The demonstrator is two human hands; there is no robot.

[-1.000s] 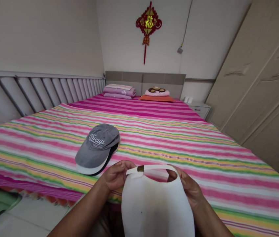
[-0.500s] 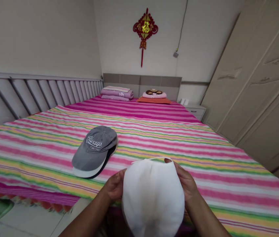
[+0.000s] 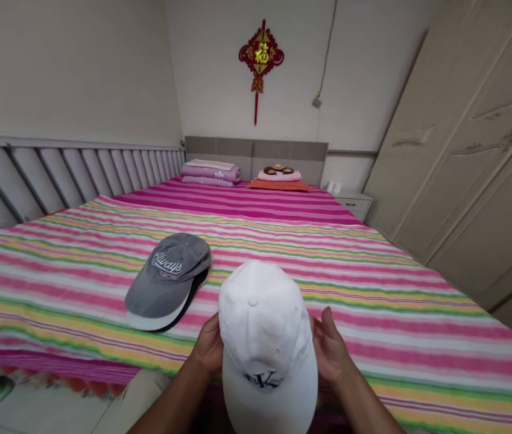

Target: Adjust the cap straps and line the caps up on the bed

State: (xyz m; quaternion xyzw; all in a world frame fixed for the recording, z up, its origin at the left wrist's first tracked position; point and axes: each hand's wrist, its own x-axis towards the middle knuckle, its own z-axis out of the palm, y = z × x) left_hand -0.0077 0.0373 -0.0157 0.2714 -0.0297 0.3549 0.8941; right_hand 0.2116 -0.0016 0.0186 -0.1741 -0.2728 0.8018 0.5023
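Note:
A white baseball cap [image 3: 265,325] with a dark letter logo faces me, crown upward and bill toward the bottom of the view. My left hand [image 3: 209,345] holds its left side, with the fingers partly hidden by the cap. At the right side, my right hand [image 3: 330,348] supports the cap; its thumb points up and its other fingers go behind the cap. To the left on the bed lies a grey baseball cap [image 3: 172,271] with white lettering. A white bill edge and a dark edge show beneath it, so it seems stacked on other caps.
A striped sheet [image 3: 400,307] covers the bed. Folded purple bedding [image 3: 210,173] and a pink pillow [image 3: 278,175] lie by the headboard [image 3: 283,152]. A railing [image 3: 79,169] runs along the left, a nightstand [image 3: 355,204] and wardrobe [image 3: 459,181] stand right.
The white cap has been turned over in my hands: a plain, stained white surface faced me before, now its crown and logo show. The grey cap stays in place.

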